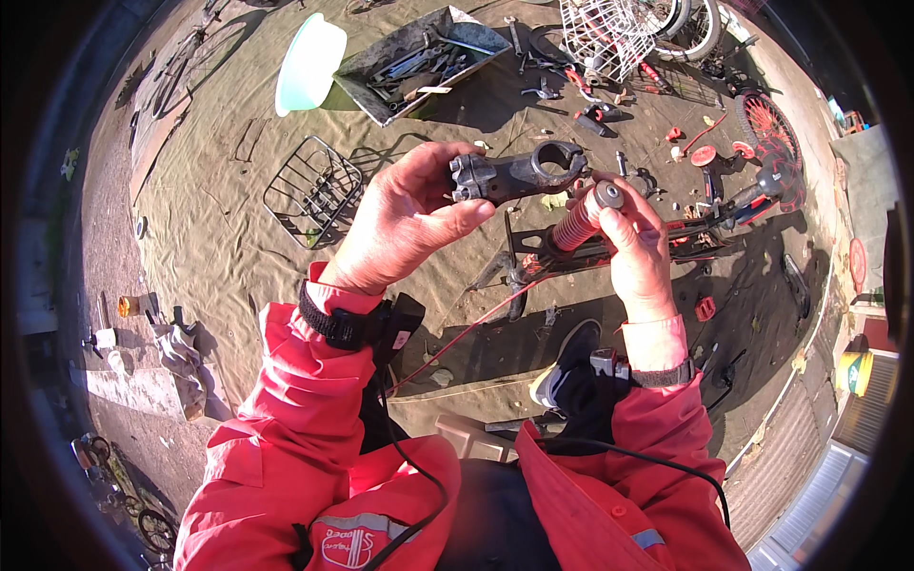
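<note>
A black bicycle stem (519,175) is held up by my left hand (405,211), its thumb and fingers closed around the bolted clamp end. The stem's open ring points right, towards my right hand (640,249). Between the right thumb and fingers sits a round dark grey cap (608,196) with a small centre hole. It overlaps the upper end of a red ridged cylinder (577,229); I cannot tell whether the two are joined. Below my hands lies a bicycle frame (681,249), partly covered by the right hand.
A metal tray (386,109) of tools stands ahead, beside a pale green basin (311,65). A black wire rack (314,190) lies left on the tarp (224,276). White wire basket (605,38), wheels and loose bike parts fill the far right. My shoe (566,366) is below.
</note>
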Tool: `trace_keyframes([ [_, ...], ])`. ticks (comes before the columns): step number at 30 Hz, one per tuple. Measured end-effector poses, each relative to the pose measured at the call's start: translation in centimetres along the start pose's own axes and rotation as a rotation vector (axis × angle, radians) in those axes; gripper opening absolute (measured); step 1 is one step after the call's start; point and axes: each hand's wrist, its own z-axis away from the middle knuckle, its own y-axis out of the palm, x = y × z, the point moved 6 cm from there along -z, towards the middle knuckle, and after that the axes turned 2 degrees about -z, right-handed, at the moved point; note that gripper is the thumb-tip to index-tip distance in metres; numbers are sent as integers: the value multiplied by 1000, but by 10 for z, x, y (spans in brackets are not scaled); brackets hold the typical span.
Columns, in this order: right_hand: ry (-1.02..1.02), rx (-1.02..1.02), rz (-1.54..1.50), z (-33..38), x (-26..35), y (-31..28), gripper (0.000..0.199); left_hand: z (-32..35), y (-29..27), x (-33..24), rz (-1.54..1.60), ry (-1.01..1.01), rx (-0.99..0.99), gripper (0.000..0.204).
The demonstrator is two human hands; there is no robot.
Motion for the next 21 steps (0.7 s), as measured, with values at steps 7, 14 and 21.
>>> trace_keyframes([
  [7, -3, 3, 60, -1, -1, 2, 46, -1, 2, 0, 15, -3, 11, 54],
  [14, -46, -11, -53, 0, 2, 6, 38, -2, 5, 0, 76, 19, 6, 55],
  [21, -92, 8, -4, 3, 9, 8, 33, -2, 13, 1, 102, 6, 11, 53],
])
